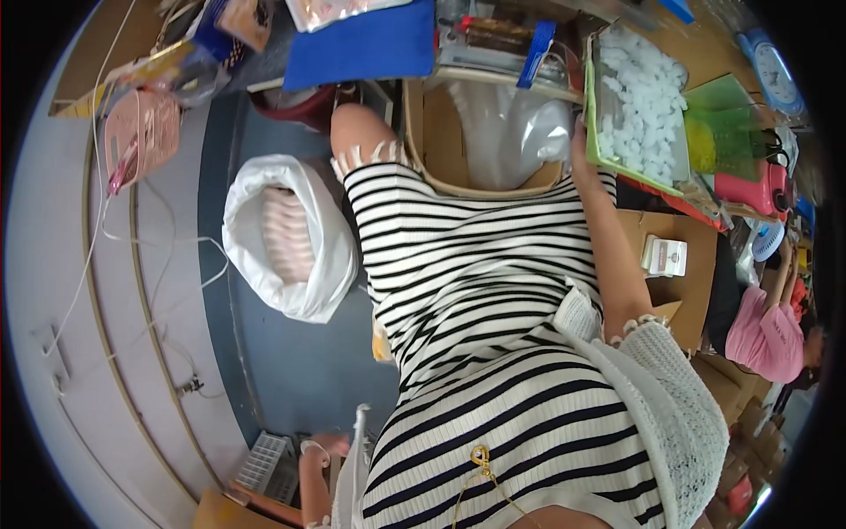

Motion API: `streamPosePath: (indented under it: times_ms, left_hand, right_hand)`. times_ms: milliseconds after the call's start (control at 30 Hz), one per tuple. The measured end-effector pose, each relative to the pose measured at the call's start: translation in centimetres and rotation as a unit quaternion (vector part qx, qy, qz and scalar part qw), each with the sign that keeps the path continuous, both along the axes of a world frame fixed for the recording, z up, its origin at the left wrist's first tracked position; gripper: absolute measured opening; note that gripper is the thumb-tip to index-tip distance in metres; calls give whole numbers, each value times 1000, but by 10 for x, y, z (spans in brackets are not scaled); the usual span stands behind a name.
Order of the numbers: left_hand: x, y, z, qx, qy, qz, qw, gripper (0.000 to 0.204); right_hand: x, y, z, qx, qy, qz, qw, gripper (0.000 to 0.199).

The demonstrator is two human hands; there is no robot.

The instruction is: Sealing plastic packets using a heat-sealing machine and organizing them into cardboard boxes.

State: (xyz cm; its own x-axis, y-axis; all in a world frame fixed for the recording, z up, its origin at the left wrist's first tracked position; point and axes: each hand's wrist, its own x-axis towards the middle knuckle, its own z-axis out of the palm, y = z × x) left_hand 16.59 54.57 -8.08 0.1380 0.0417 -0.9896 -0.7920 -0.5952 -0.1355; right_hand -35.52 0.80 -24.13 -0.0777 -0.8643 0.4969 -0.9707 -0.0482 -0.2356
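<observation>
My right arm reaches up along my lap, and my right hand [579, 152] is between a cardboard box [434, 132] and a green-rimmed tray [597, 167]. Its fingers are hidden there, so its grip does not show. The box rests against my lap and holds a clear plastic bag [502, 132]. Many small white pieces [636, 101] fill the tray. Down at the lower left, my left hand [328, 443] is low beside my body, near a white slatted basket [270, 463]. It is small and blurred, and its fingers cannot be made out.
On the floor at left stands an open white bag [330, 264] with pinkish striped material inside. A pink basket [141, 137] hangs by the wall with cords. A blue mat [361, 48] lies on the table. At far right is another person in a pink shirt [767, 335].
</observation>
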Motion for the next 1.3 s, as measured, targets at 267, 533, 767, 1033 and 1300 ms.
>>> streamPosePath:
  times_ms: [267,533,767,1033,1300]
  left_hand:
    - [-137,-359,160,-765,327,-169,529,36]
    - [-244,-402,272,-823,402,-121,383,7]
    - [-262,-397,217,-679,468,-208,526,13]
    - [-317,-482,-3,-633,312,143,694,19]
    - [-318,-533,-79,-568,311,278,709,27]
  right_hand:
    - [0,-7,16,-72,315,-2,946,47]
    - [-46,-7,21,1,368,-24,929,46]
    - [-76,4,15,1,334,69,940,44]
    - [-11,27,71,320,-334,122,878,32]
    - [53,71,133,301,-262,143,905,30]
